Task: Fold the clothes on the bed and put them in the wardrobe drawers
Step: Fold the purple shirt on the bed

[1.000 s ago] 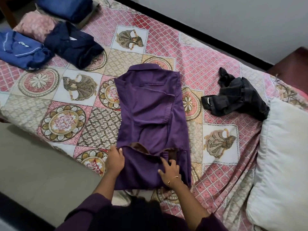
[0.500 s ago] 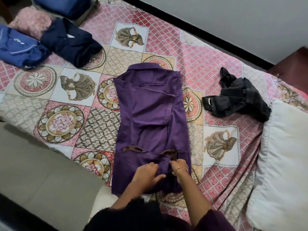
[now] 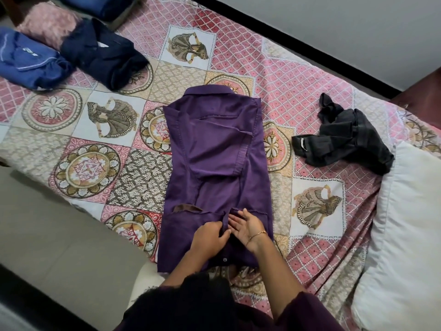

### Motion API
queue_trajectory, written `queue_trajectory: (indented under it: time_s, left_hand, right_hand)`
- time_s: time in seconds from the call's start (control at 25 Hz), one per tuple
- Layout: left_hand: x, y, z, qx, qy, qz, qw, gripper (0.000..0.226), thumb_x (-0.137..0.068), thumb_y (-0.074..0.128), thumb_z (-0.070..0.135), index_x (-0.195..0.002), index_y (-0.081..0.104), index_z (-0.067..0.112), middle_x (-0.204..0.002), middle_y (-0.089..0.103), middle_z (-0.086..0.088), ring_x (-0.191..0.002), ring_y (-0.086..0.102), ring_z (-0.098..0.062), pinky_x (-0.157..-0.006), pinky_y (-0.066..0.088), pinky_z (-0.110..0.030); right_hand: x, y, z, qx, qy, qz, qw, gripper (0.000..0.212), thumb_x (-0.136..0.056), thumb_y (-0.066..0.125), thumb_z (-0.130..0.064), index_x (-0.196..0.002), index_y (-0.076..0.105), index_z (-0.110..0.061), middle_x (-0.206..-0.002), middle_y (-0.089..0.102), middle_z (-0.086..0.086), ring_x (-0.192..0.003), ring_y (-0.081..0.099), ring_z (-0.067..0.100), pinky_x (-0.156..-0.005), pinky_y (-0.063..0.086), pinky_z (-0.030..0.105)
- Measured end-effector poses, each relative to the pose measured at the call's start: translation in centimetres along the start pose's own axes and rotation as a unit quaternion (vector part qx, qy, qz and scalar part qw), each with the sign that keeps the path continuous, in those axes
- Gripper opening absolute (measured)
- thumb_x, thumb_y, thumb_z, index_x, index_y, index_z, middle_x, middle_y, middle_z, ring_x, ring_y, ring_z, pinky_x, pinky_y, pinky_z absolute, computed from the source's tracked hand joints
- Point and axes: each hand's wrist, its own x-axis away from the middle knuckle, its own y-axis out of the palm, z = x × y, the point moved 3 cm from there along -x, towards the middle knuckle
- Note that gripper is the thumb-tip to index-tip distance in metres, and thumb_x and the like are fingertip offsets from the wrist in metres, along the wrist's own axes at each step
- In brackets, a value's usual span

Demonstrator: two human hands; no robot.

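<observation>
A purple shirt (image 3: 214, 149) lies face down along the patterned bedspread (image 3: 298, 75), its sides and sleeves folded inward and its collar at the far end. At its near hem my left hand (image 3: 210, 237) pinches the button strip in the middle. My right hand (image 3: 248, 225) lies beside it with fingers straight, touching the cloth. A crumpled black garment (image 3: 343, 137) sits to the right of the shirt. Folded clothes rest at the far left: a blue one (image 3: 26, 60), a navy one (image 3: 102, 53) and a pink one (image 3: 47, 22).
A white pillow (image 3: 403, 235) fills the right end of the bed. A folded denim piece (image 3: 100, 5) lies at the top left edge. Grey floor (image 3: 55, 235) runs along the near left side. A dark skirting and a wall border the far side.
My hands came together from the hem's two sides to its middle. The left hand now pinches the button strip and the right hand has opened flat beside it.
</observation>
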Motion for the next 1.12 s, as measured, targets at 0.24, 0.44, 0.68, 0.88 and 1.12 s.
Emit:
queue_trajectory:
  time_s: [0.24, 0.44, 0.68, 0.88, 1.12]
  left_hand:
    - [1.0, 0.0, 0.5, -0.035, 0.042, 0.088, 0.995, 0.036, -0.093, 0.047, 0.042, -0.100, 0.058, 0.008, -0.104, 0.060, -0.007, -0.094, 0.060, -0.025, -0.072, 0.042, -0.034]
    - [1.9, 1.2, -1.0, -0.056, 0.128, 0.057, 0.988, 0.056, -0.087, 0.044, 0.048, -0.123, 0.057, 0.007, -0.121, 0.057, -0.009, -0.110, 0.055, -0.030, -0.087, 0.050, -0.041]
    - [6.1, 0.1, -8.0, 0.092, -0.277, 0.173, 0.941, 0.062, -0.082, 0.068, 0.030, -0.134, 0.043, 0.009, -0.142, 0.032, -0.023, -0.126, 0.036, -0.042, -0.099, 0.035, -0.050]
    - [7.0, 0.4, -10.6, 0.280, -0.337, 0.124, 0.891, 0.072, -0.084, 0.068, 0.030, -0.136, 0.025, 0.003, -0.134, 0.048, -0.021, -0.117, 0.050, -0.041, -0.098, 0.039, -0.046]
    - [6.1, -2.8, -8.9, 0.315, -0.291, 0.141, 0.892, 0.043, -0.088, 0.060, 0.013, -0.122, 0.036, 0.005, -0.122, 0.056, -0.020, -0.108, 0.055, -0.036, -0.091, 0.041, -0.037]
  right_hand:
    - [-0.1, -0.3, -0.4, -0.003, -0.017, -0.051, 0.999, 0.041, -0.098, 0.032, -0.040, -0.109, 0.053, -0.007, -0.103, 0.060, 0.011, -0.087, 0.061, 0.021, -0.073, 0.048, 0.033]
    - [1.6, -3.3, -1.7, 0.256, -0.271, 0.157, 0.915, 0.015, -0.095, 0.050, -0.018, -0.109, 0.052, -0.013, -0.099, 0.059, 0.017, -0.079, 0.057, 0.021, -0.080, 0.047, 0.034]
    - [2.8, -9.1, 1.0, 0.538, -0.154, 0.360, 0.747, 0.056, -0.082, 0.067, -0.035, -0.127, 0.045, -0.010, -0.134, 0.041, 0.019, -0.125, 0.039, 0.036, -0.099, 0.037, 0.041]
    - [2.5, -11.0, 1.7, 0.554, -0.141, 0.330, 0.751, 0.054, -0.081, 0.068, -0.033, -0.125, 0.049, -0.008, -0.130, 0.050, 0.018, -0.120, 0.047, 0.036, -0.096, 0.041, 0.038]
    - [3.1, -9.7, 0.1, 0.330, -0.222, 0.244, 0.885, 0.031, -0.080, 0.064, 0.001, -0.110, 0.059, 0.000, -0.107, 0.065, 0.018, -0.086, 0.057, 0.025, -0.070, 0.048, 0.032]
